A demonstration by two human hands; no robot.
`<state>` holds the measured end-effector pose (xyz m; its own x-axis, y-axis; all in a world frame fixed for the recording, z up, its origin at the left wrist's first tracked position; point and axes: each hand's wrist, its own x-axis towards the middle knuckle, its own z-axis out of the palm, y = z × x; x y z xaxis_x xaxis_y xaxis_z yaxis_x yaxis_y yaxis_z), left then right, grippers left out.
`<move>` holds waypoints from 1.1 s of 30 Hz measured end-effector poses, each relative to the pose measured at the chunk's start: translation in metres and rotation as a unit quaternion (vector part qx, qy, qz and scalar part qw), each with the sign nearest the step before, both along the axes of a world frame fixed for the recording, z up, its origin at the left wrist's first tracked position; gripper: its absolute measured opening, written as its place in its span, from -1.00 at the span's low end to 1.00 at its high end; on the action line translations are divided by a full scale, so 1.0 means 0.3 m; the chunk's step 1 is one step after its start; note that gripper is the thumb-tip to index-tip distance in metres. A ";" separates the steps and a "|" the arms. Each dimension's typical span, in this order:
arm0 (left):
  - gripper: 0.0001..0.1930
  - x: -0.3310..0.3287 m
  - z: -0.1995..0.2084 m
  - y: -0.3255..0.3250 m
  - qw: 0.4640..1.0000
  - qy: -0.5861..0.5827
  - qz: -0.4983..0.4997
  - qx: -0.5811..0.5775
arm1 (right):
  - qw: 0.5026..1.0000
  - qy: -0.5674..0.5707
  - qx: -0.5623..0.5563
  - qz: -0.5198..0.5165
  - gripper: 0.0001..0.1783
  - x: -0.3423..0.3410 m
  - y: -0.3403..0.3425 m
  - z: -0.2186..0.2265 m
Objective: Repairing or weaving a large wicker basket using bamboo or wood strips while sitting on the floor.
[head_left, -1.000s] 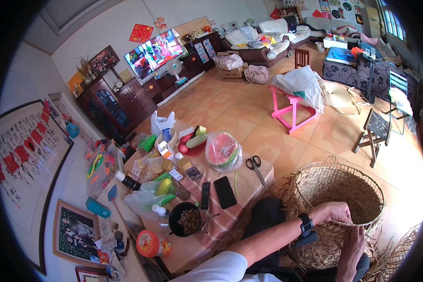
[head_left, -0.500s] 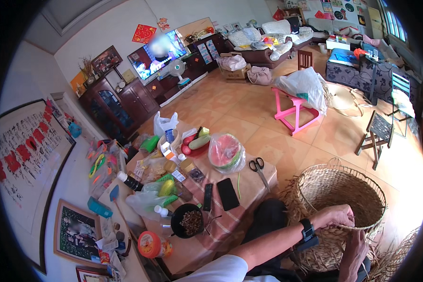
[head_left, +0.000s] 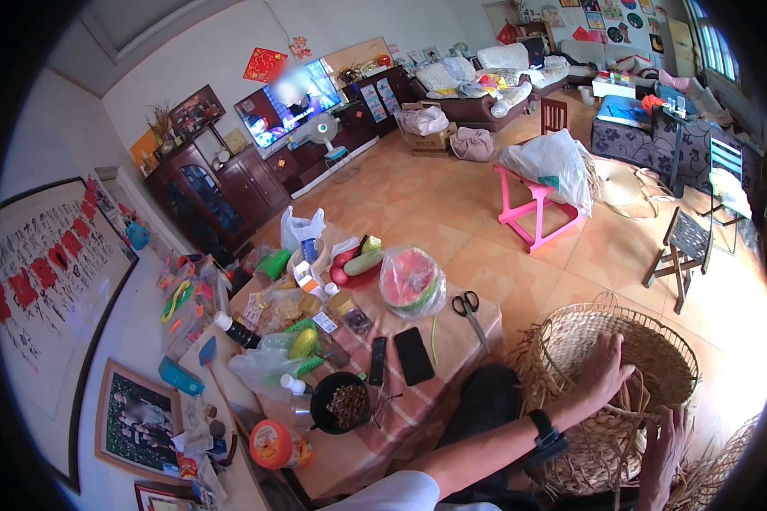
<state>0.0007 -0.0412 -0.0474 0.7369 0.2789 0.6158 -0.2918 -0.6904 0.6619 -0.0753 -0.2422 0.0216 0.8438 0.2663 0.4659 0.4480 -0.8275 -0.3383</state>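
A large round basket (head_left: 562, 426) of tan plaited straw stands by my knees, its mouth ringed by a thin wire-like rim, with loose strands hanging from its outside. My left hand (head_left: 603, 375), a dark watch on its wrist, is over the basket's opening. Its fingers are closed on a straw strand (head_left: 637, 393) at the near rim. Lower and to the right, my right hand (head_left: 666, 439) grips the near right rim, fingertips at the edge. The hand partly hides the rim there.
On my left, a cloth-covered table (head_left: 418, 404) bears black scissors (head_left: 470, 313), a phone (head_left: 413, 356), a wrapped half watermelon (head_left: 413, 281) and a dark bowl (head_left: 341, 400). Ahead stand a pink stool (head_left: 537, 209) and a folding stool (head_left: 683, 251). More straw (head_left: 733, 451) lies lower right.
My left hand has risen from the near rim up and left over the basket's opening, drawing a strand. My right hand has shifted slightly right and up along the rim.
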 end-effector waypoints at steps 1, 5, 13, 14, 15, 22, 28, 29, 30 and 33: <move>-0.73 -0.046 0.062 0.012 1.000 0.001 -0.004 0.001 | 1.000 0.006 -0.012 0.014 -0.82 0.025 -0.025 -0.022; -0.62 -0.161 0.176 0.018 0.937 0.266 -0.135 0.181 | 0.999 0.027 -0.003 0.022 -0.86 0.096 -0.005 0.015; -0.68 -0.237 0.086 -0.026 0.928 0.214 -0.298 0.057 | 0.981 0.131 0.046 0.136 -0.67 0.172 -0.114 -0.101; -0.69 -0.236 0.080 -0.032 0.936 0.200 -0.284 0.053 | 0.988 0.094 0.038 0.114 -0.65 0.170 -0.108 -0.132; -0.70 -0.236 0.076 -0.039 0.944 0.186 -0.270 0.048 | 0.989 0.094 0.037 0.112 -0.65 0.169 -0.112 -0.151; -0.78 -0.199 0.081 -0.043 0.958 0.183 -0.219 0.026 | 0.993 0.067 -0.037 0.093 -0.80 0.188 -0.136 -0.163; -0.78 -0.139 0.139 0.139 0.922 0.226 -0.313 0.011 | 0.994 0.039 0.010 0.105 -0.80 0.150 0.030 -0.076; -0.78 -0.139 0.156 0.141 0.921 0.226 -0.316 0.011 | 0.994 0.039 0.009 0.102 -0.80 0.150 0.021 -0.077; -0.78 -0.147 0.173 0.144 0.907 0.264 -0.327 0.015 | 0.991 0.089 0.014 0.101 -0.80 0.148 0.008 -0.079; -0.73 -0.169 0.169 0.124 0.906 0.271 -0.324 0.025 | 0.953 0.271 0.121 0.057 -0.77 0.164 0.013 0.029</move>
<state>-0.0499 -0.0039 0.0033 0.9336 -0.3393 0.1154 -0.2891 -0.5226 0.8021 -0.0262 -0.2383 0.0304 0.9502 0.3103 0.0288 0.2348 -0.6524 -0.7206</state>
